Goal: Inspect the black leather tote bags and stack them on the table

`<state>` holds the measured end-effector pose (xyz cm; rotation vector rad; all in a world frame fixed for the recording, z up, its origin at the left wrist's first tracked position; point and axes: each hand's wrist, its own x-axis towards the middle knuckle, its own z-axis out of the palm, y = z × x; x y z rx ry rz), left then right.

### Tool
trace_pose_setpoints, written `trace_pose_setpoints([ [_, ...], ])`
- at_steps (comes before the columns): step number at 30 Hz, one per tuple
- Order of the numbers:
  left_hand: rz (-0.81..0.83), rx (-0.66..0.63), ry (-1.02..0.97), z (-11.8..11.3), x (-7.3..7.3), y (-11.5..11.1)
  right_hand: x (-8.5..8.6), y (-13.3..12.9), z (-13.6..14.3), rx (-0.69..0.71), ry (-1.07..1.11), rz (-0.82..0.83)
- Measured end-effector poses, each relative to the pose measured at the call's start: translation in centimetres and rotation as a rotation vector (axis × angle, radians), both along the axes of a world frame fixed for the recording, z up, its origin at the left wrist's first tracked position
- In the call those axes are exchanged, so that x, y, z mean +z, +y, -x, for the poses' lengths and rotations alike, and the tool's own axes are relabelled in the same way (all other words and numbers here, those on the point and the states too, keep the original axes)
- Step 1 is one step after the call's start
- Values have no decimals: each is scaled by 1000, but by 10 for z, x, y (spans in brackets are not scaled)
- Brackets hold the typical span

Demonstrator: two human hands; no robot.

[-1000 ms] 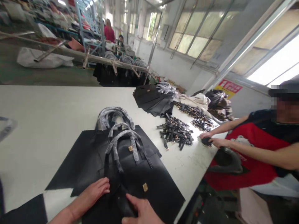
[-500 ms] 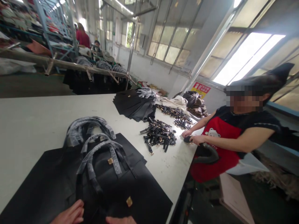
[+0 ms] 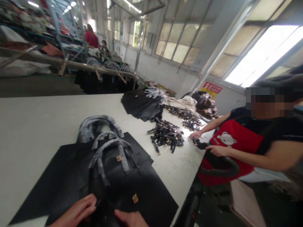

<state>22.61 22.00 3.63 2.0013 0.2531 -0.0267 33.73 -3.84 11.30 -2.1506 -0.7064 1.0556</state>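
Several black bags (image 3: 132, 179) lie overlapped on the table, with plastic-wrapped handles (image 3: 100, 160) arching up and small gold plates (image 3: 135, 198) on their fronts. At the bottom of the view, my left hand (image 3: 82, 209) has its fingers closed on dark material of the nearest bag, beside a handle's base. To its right, my right hand (image 3: 131, 218) is closed against the same bag, its thumb pointing left. The frame's lower edge cuts off part of this hand. What exactly lies between the fingers is dark and hard to make out.
Piles of short black straps with gold buckles (image 3: 167, 135) lie across the white table (image 3: 47, 113). Behind them fans a stack of black bags (image 3: 142, 105). A co-worker in a red apron (image 3: 227, 148) handles a dark strap at the right edge. A metal rail (image 3: 78, 66) runs beyond.
The view has swung left, so everything sits further right. My left hand has pulled the near bag material, baring white table at lower left. The co-worker's hands have moved apart along the dark strap.
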Motion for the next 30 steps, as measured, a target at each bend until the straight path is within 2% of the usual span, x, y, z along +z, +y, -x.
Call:
trace_pose_setpoints([
  [2, 361, 28, 115, 0, 32, -17, 8, -9, 5, 50, 73, -21],
  [3, 511, 76, 144, -1, 41, -23, 9, -11, 6, 88, 124, -32],
  [4, 565, 142, 166, -2, 44, -26, 7, -13, 4, 129, 179, -41],
  [5, 594, 213, 189, -1, 42, -27, 3, -12, 2, 155, 225, -47],
  [9, 654, 449, 171, 19, 16, -36, -14, -8, -5, 94, 307, -40],
  [12, 639, 557, 83, 29, 8, -56, -12, -10, -4, 88, 321, -35],
  [17, 646, 727, 15, 18, -1, -73, -1, -16, 0, 46, 389, -42],
  [21, 711, 782, 3, 14, -4, -75, 6, -14, 0, 23, 506, -46],
  [30, 766, 752, -31, 21, 12, -76, 19, 19, 1, 14, 478, -48],
])
